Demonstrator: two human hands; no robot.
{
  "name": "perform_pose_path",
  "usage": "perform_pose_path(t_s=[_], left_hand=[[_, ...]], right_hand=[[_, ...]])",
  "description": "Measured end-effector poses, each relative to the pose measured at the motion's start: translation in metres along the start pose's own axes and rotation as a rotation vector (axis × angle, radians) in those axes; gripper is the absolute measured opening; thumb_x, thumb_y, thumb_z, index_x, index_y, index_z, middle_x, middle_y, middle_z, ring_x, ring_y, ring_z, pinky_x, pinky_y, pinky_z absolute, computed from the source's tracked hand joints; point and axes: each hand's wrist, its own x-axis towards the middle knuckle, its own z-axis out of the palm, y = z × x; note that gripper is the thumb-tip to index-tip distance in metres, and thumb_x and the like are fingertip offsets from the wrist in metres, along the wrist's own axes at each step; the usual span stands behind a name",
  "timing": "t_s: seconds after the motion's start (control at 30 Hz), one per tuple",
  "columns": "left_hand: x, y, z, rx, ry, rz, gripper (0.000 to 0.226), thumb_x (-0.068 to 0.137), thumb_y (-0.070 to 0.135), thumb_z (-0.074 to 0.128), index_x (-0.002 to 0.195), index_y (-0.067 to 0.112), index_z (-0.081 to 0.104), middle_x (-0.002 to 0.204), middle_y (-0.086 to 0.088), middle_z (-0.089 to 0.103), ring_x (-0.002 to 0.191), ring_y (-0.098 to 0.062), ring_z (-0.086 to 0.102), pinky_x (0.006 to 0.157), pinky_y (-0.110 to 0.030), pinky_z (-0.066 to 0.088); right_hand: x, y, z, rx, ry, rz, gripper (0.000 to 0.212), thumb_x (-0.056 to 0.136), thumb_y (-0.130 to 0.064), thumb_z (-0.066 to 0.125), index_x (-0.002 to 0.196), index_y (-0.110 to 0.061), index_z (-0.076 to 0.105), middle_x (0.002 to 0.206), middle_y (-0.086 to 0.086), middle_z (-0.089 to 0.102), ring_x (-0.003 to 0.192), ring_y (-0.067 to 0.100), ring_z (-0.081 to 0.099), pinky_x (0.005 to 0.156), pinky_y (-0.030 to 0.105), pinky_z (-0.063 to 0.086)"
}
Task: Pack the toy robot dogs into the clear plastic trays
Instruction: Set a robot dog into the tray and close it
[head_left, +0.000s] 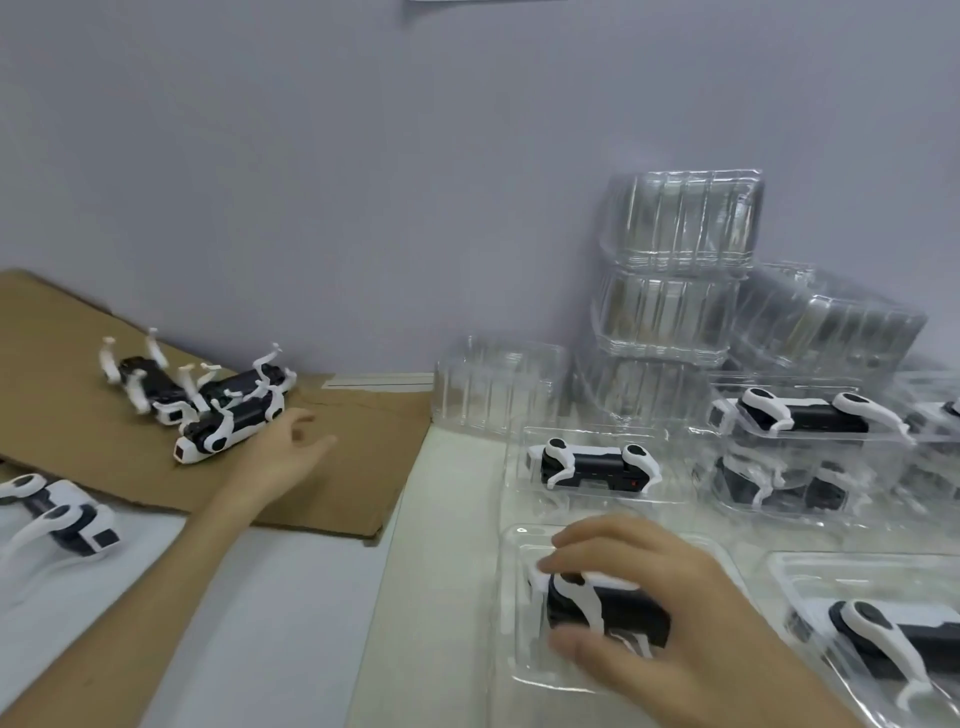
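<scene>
right hand (639, 613) is right of the cardboard sheet (353, 483), fingers (597, 535) and thumb curled round a toy robot dog (608, 610) that sits in a clear tray (524, 654) on the bench (441, 571). left hand (280, 452) is over the cardboard, fingers loose, gripping nothing, just beside the loose dogs (208, 410) piled on it. packed trays (530, 493) and stacked empties (680, 260) are further right of the cardboard.

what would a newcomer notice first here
The right grip holds a toy robot dog in a clear tray at the near right. The left grip reaches toward a jumbled pile of robot dogs on cardboard at the left. Empty clear trays are stacked against the wall behind.
</scene>
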Motion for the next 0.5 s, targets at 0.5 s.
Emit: perform_pose_path(t_s=[0.5], left_hand=[[-0.165,0.071,0.082,-0.502,-0.835,0.472,0.024,0.077,0.027,0.083,0.09,0.033,0.064,0.085,0.011,0.066,0.081,-0.01,0.067,0.074,-0.025,0.054]], right_hand=[[-0.002,-0.005,0.006,0.031,0.14,-0.131,0.015,0.09,-0.039,0.058,0.086,-0.032,0.071,0.093,-0.018,0.066,0.09,0.01,0.065,0.071,0.029,0.049]])
